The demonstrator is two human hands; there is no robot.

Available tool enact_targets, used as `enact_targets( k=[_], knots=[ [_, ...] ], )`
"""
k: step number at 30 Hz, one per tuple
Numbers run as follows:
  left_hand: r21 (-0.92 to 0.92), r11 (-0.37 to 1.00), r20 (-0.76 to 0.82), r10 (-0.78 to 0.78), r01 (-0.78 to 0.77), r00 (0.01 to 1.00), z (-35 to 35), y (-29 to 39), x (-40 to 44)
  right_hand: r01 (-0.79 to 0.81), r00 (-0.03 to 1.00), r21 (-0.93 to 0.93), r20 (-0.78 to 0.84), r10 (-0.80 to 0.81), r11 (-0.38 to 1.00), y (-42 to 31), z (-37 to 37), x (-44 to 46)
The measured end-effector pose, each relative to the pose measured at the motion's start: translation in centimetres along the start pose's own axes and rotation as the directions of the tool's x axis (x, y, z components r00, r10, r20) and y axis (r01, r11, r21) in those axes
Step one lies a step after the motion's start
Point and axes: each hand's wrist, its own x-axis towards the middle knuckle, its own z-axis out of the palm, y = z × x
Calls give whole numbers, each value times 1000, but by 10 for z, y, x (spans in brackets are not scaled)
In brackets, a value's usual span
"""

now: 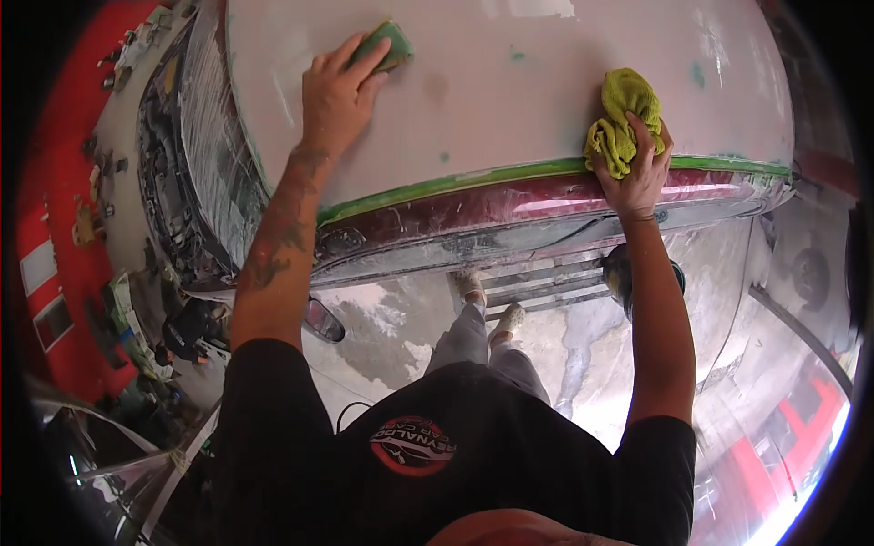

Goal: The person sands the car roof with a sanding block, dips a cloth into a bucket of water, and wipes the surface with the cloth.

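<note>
My left hand [341,96] is closed around a green sanding block [390,45] with a worn edge, pressed to the car roof [510,109]. The roof is dull pinkish grey with a few green specks. Further right, my right hand [642,173] grips a crumpled yellow-green cloth [628,100], which rests on the roof near its edge. A strip of green [455,188] runs along that edge, above the dark red, dusty side of the car [428,223].
Clear plastic sheeting [218,127] covers the windshield at left. Below the car side lie a slatted platform [546,282], a dark round container [619,278] partly behind my right forearm, and a dark oblong item [324,320] on the stained concrete floor [373,337].
</note>
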Motion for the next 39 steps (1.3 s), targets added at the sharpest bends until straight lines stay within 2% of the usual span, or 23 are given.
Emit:
enact_targets(
  k=[3,6,7,11,13,14,17,19,21,22,23,25,27,30,33,36,39],
  knots=[
    [13,998,80,65,-66,995,-21,38,-78,10,1000,-11,-10,-10,1000,0,1,1],
    [32,995,159,91,-97,983,-34,41,-128,22,999,-15,-34,-22,1000,-3,0,4],
    [29,995,169,94,-101,981,-29,46,-118,12,999,-15,-30,-13,1000,-3,-2,2],
    [-6,993,25,114,-114,993,18,75,-11,6,999,-11,-39,-7,1000,-1,0,-1],
    [8,989,-17,151,-151,988,31,68,12,23,999,-6,-44,-23,1000,0,-1,2],
    [30,983,-41,183,-182,982,32,67,11,27,999,-3,-39,-27,1000,-1,-1,1],
    [18,973,69,229,-231,971,-15,40,-67,0,999,7,-51,0,1000,-1,-1,2],
    [97,983,114,147,-158,983,-46,18,-118,-4,999,10,-48,4,1000,-4,-1,2],
    [114,982,131,133,-148,982,-36,20,-127,-1,999,-19,-45,0,1000,-3,-1,1],
    [133,983,129,112,-129,985,-33,34,-124,-3,999,-16,-40,2,1000,-3,0,-1],
    [96,973,73,206,-212,976,-17,59,-103,-3,998,-5,-66,2,1000,-3,1,0],
    [38,954,67,295,-298,953,18,114,-60,-4,996,14,-89,5,1000,-2,2,1],
    [-17,956,41,293,-293,955,43,152,-27,-13,996,16,-84,15,1000,0,2,0],
    [7,946,54,322,-323,945,27,125,-48,-9,996,37,-91,12,999,4,2,0],
    [53,969,132,234,-243,963,-20,64,-108,-18,990,42,-142,24,999,5,7,-2],
    [85,974,145,198,-212,969,-27,73,-108,-42,981,38,-190,49,998,7,14,-5],
    [28,963,60,266,-268,962,25,136,-55,-89,966,32,-242,94,996,11,15,-4]
  ],
)
